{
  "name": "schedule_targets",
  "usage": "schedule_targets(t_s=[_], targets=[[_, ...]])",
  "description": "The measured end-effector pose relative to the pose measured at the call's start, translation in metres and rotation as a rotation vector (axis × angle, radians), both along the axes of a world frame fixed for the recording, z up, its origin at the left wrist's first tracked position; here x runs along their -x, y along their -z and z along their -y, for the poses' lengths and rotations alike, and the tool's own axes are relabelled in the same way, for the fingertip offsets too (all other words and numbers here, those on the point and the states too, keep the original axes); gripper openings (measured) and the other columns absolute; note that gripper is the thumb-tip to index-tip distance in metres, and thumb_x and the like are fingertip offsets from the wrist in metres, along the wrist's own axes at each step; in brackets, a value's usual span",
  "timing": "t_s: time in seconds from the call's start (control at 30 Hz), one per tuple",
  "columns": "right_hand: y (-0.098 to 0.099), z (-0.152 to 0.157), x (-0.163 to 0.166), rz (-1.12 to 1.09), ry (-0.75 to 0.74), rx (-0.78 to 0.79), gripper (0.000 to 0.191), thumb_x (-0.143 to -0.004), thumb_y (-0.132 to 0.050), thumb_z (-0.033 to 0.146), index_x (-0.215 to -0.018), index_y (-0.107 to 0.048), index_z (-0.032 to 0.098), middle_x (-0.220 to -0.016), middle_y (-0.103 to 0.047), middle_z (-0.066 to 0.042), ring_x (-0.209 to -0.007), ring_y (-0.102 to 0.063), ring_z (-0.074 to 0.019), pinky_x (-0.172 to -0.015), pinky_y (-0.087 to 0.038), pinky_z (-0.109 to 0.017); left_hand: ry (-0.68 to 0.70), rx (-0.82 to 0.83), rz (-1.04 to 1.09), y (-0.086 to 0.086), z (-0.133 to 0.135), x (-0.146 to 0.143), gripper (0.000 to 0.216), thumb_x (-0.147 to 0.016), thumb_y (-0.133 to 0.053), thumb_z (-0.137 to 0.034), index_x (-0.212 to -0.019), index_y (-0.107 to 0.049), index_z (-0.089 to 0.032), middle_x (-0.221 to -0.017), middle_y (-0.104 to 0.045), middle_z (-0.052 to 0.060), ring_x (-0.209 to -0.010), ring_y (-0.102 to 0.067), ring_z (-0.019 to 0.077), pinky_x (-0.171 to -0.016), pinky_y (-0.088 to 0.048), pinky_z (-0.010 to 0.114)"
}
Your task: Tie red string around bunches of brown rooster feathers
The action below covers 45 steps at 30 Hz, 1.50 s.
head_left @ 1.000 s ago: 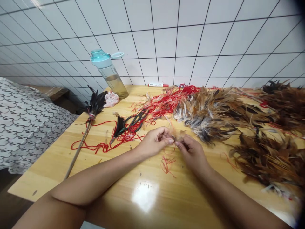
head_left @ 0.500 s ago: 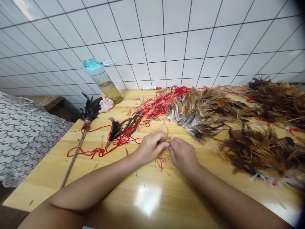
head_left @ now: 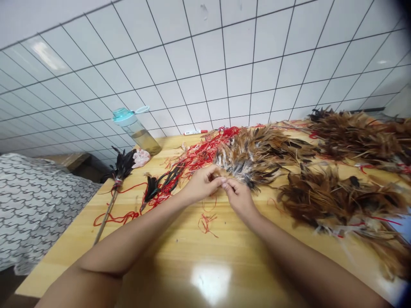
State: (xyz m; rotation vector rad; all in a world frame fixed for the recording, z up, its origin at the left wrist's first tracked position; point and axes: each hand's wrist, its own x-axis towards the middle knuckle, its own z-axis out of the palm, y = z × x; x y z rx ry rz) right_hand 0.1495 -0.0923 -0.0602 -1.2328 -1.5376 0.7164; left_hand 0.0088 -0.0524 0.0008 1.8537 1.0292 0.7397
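Observation:
My left hand [head_left: 203,185] is closed in a pinch over the middle of the table, with a small brown feather [head_left: 225,173] showing above its fingers. Thumb and fingertips of my right hand [head_left: 240,197] are pressed together against the left fingertips, at the feather's lower end. Just behind the hands lies a pile of brown and grey feathers [head_left: 257,154]. Red string [head_left: 210,147] is heaped beside that pile, and a few red thread scraps [head_left: 207,223] lie below my left hand.
At the left, a stick [head_left: 107,216] carries a tuft of black feathers [head_left: 122,164]. Behind it a water bottle [head_left: 138,132] stands near a crumpled pink-white wad [head_left: 141,158]. A marker [head_left: 195,132] lies by the tiled wall. More brown feather bundles [head_left: 337,196] cover the right side.
The camera view has tilted up and shifted a little to the right. My hands stay pinched together and now appear closer to the brown and grey feather pile.

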Motion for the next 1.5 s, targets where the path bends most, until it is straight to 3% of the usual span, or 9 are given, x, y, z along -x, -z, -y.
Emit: schedule_targets(t_s=[0.1, 0.3, 0.47, 0.57, 0.67, 0.8, 1.03, 1.5], targets=[[-0.002, -0.005, -0.009, -0.014, 0.046, -0.026, 0.023, -0.086, -0.045, 0.027, -0.069, -0.059, 0.02, -0.071, -0.063, -0.003, -0.07, -0.056, -0.0175, -0.067, -0.042, -0.028, 0.003, 0.084, 0.132, 0.0, -0.008, -0.014, 0.024, -0.074, -0.071, -0.034, -0.078, -0.06, -0.014, -0.069, -0.058, -0.001, -0.066, -0.053, 0.0098, -0.063, -0.041, 0.022], [0.0, -0.01, -0.017, 0.016, 0.091, -0.033, 0.024, -0.086, -0.045, 0.03, -0.069, -0.058, 0.02, -0.07, -0.06, -0.004, -0.071, -0.056, -0.0181, -0.069, -0.043, -0.029, 0.133, 0.437, 0.491, 0.017, -0.014, -0.016, 0.036, -0.062, -0.082, -0.033, -0.085, -0.064, -0.013, -0.081, -0.064, 0.003, -0.076, -0.06, 0.0116, -0.076, -0.047, 0.026], [0.005, -0.009, -0.018, 0.145, 0.074, -0.072, 0.026, -0.087, -0.045, 0.03, -0.063, -0.051, 0.022, -0.065, -0.054, -0.002, -0.065, -0.05, -0.0167, -0.064, -0.039, -0.028, 0.142, 0.4, 0.493, 0.03, -0.017, -0.01, 0.032, -0.06, -0.083, -0.033, -0.079, -0.067, -0.012, -0.085, -0.067, 0.005, -0.079, -0.061, 0.0133, -0.078, -0.047, 0.028], [0.007, -0.009, -0.019, 0.176, 0.088, -0.066, 0.029, -0.087, -0.046, 0.031, -0.059, -0.045, 0.022, -0.062, -0.052, -0.002, -0.062, -0.048, -0.016, -0.06, -0.037, -0.028, 0.102, 0.384, 0.474, 0.036, -0.018, -0.011, 0.031, -0.062, -0.082, -0.034, -0.079, -0.066, -0.013, -0.077, -0.066, 0.003, -0.072, -0.059, 0.0115, -0.071, -0.046, 0.025], [0.008, -0.009, -0.019, 0.151, 0.068, -0.053, 0.027, -0.089, -0.046, 0.031, -0.065, -0.052, 0.021, -0.067, -0.057, -0.003, -0.066, -0.052, -0.0161, -0.063, -0.04, -0.028, 0.064, 0.4, 0.499, 0.04, -0.019, -0.014, 0.03, -0.064, -0.081, -0.034, -0.078, -0.065, -0.012, -0.071, -0.064, 0.001, -0.064, -0.056, 0.0085, -0.063, -0.042, 0.022], [0.006, -0.008, -0.018, 0.084, 0.025, -0.031, 0.02, -0.09, -0.048, 0.031, -0.084, -0.064, 0.02, -0.08, -0.066, -0.005, -0.073, -0.059, -0.0167, -0.069, -0.044, -0.028, -0.013, 0.484, 0.651, 0.038, -0.022, -0.014, 0.03, -0.064, -0.08, -0.033, -0.072, -0.062, -0.012, -0.064, -0.059, -0.001, -0.056, -0.05, 0.0053, -0.055, -0.037, 0.019], [0.003, -0.012, -0.023, 0.005, 0.116, 0.022, 0.021, -0.087, -0.051, 0.033, -0.083, -0.066, 0.019, -0.077, -0.068, -0.004, -0.07, -0.061, -0.0169, -0.066, -0.046, -0.028, -0.085, 0.667, 0.716, 0.032, -0.021, -0.011, 0.031, -0.06, -0.083, -0.029, -0.071, -0.061, -0.01, -0.063, -0.059, -0.001, -0.055, -0.051, 0.0048, -0.053, -0.038, 0.017], [0.005, -0.011, -0.021, 0.014, 0.049, -0.013, 0.018, -0.087, -0.053, 0.032, -0.081, -0.066, 0.02, -0.078, -0.069, -0.005, -0.073, -0.061, -0.0166, -0.064, -0.046, -0.027, -0.042, 0.636, 0.679, 0.038, -0.015, -0.014, 0.031, -0.063, -0.082, -0.03, -0.077, -0.062, -0.011, -0.066, -0.06, -0.001, -0.056, -0.051, 0.004, -0.057, -0.038, 0.017]])
